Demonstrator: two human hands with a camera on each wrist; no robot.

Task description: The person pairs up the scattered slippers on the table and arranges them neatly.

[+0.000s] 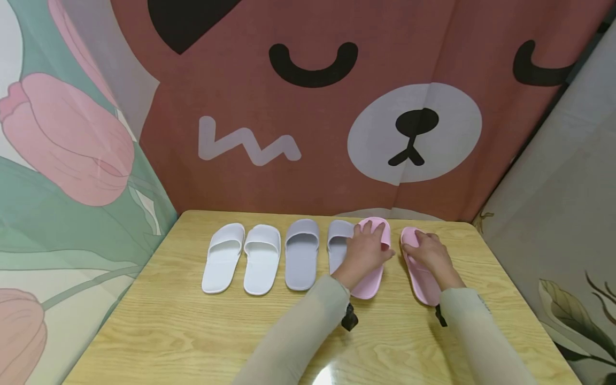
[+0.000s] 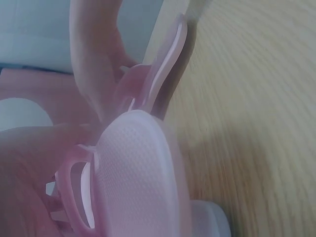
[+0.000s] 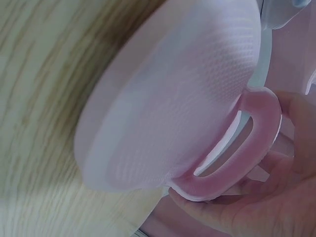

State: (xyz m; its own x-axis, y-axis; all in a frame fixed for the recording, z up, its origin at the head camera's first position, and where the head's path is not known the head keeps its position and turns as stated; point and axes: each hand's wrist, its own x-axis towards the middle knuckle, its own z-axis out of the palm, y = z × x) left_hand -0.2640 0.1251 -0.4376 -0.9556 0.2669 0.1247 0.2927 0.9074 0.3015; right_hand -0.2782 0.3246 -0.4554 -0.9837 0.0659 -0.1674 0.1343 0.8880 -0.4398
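Observation:
Two pink slippers are on the right half of the wooden table. My left hand [image 1: 364, 250] spreads over the strap of the left pink slipper [image 1: 369, 284] and grips it, with the thumb on its right side. The right pink slipper [image 1: 425, 286] slants in the head view, and my right hand [image 1: 430, 256] holds it at the strap. In the right wrist view, thumb and fingers [image 3: 276, 197] close around that strap from its two sides. The left wrist view shows the left slipper's textured sole [image 2: 138, 173] up close; the left fingertips are partly hidden behind the strap.
Left of the pink slippers stand a grey pair, the left grey slipper [image 1: 301, 262] and the partly covered right grey slipper [image 1: 338, 248]. Farther left are two white slippers, one [image 1: 222, 262] beside the other [image 1: 261, 264]. A bear-printed cloth [image 1: 240, 187] hangs behind the table [image 1: 192, 342].

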